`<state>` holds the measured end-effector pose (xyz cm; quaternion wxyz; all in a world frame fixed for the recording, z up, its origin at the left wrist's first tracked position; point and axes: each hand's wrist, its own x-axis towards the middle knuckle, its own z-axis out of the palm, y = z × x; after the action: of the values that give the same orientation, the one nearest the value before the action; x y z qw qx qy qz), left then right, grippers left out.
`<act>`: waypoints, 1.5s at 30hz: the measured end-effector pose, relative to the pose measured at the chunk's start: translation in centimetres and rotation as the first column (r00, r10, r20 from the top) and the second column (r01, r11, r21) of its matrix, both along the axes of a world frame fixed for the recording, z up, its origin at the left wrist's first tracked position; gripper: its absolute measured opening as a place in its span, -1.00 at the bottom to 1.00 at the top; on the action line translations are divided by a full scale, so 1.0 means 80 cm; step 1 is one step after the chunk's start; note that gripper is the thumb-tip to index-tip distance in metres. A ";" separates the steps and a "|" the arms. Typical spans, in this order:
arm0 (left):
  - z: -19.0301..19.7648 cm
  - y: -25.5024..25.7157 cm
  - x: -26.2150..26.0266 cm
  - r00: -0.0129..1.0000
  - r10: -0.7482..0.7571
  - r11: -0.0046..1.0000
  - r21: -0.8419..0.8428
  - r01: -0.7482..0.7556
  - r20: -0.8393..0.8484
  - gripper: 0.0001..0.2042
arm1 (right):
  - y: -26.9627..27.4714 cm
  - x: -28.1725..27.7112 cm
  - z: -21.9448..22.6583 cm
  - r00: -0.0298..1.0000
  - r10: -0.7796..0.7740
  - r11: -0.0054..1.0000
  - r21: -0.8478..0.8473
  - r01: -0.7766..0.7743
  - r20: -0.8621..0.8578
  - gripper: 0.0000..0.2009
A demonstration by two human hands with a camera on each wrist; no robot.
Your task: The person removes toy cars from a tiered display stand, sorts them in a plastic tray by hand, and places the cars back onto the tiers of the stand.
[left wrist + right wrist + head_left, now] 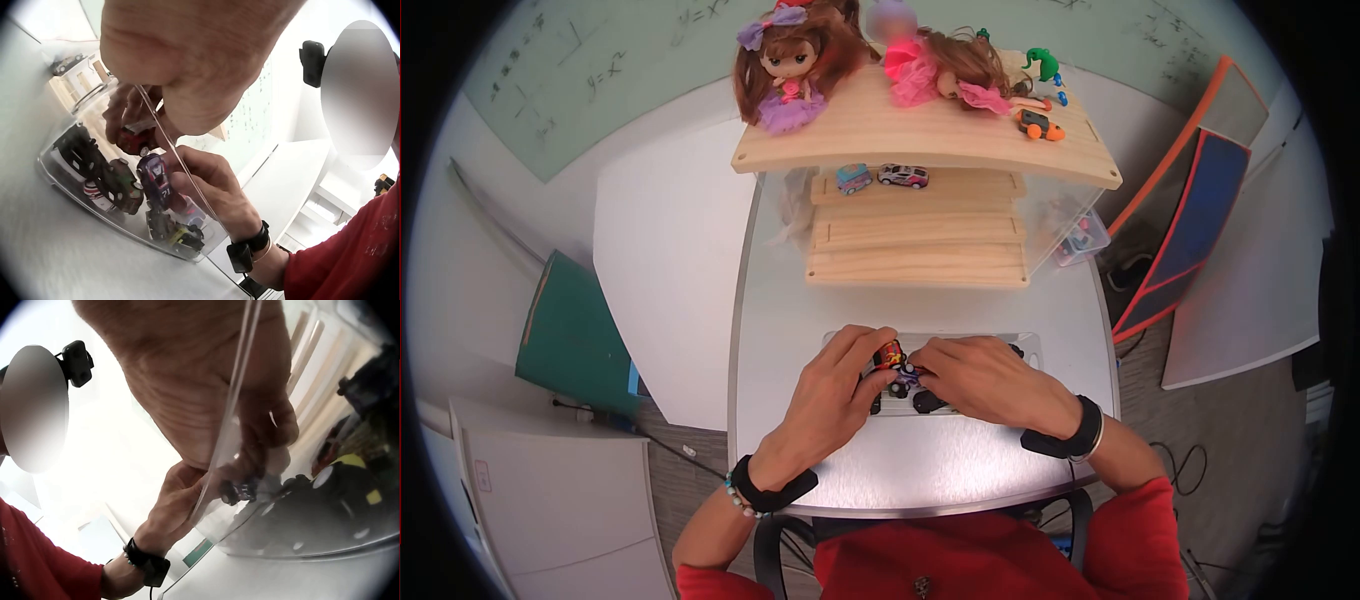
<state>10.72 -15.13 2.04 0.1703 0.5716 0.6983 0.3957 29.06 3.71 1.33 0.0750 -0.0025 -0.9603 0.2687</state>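
My left hand (832, 380) grips a red toy car (889, 353) over a clear plastic box (1028, 372). Close beside it, my right hand (980, 375) pinches a purple toy car (907, 378) between thumb and fingers. In the left wrist view, the red car (136, 139) and the purple car (156, 178) are side by side, seen through the box wall. Several other toy cars lie in the box, among them a black one (927, 402) and a green one (124, 187). The fingers partly cover both held cars.
Behind the box stands a wooden-topped display stand (920, 150) with steps. A blue toy van (853, 178) and a white-and-pink toy car (903, 176) sit on its upper step. Dolls (785, 75) and an orange toy (1040, 126) lie on top. A small clear container (1082, 240) stands right.
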 end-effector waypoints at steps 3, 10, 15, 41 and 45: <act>-0.003 0.001 -0.001 1.000 -0.008 1.000 0.015 0.009 -0.018 -0.53 | -0.003 0.005 0.017 0.999 -0.027 0.998 -0.061 0.026 -0.018 -0.80; -0.003 0.001 0.002 1.000 0.005 1.000 0.002 -0.005 -0.017 -0.53 | 0.001 0.009 -0.003 0.982 0.017 0.981 -0.193 0.020 0.188 -0.76; -0.004 0.001 0.001 1.000 -0.007 1.000 0.013 0.008 -0.021 -0.53 | -0.004 0.009 0.008 0.981 -0.011 0.993 -0.114 0.033 0.193 -0.75; 0.002 0.005 0.005 1.000 -0.017 1.000 0.016 0.017 0.021 -0.52 | -0.005 0.013 0.019 0.961 -0.262 0.684 -0.686 0.250 0.088 -0.74; 0.009 0.007 0.016 0.982 0.010 1.000 -0.011 -0.008 0.187 -0.53 | -0.011 0.005 0.027 0.960 -0.277 0.719 -0.655 0.232 0.036 -0.74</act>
<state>12.00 -14.59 2.75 0.2363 0.5277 0.6838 0.4451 29.50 2.84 3.45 0.1369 -0.1517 -0.7932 0.5737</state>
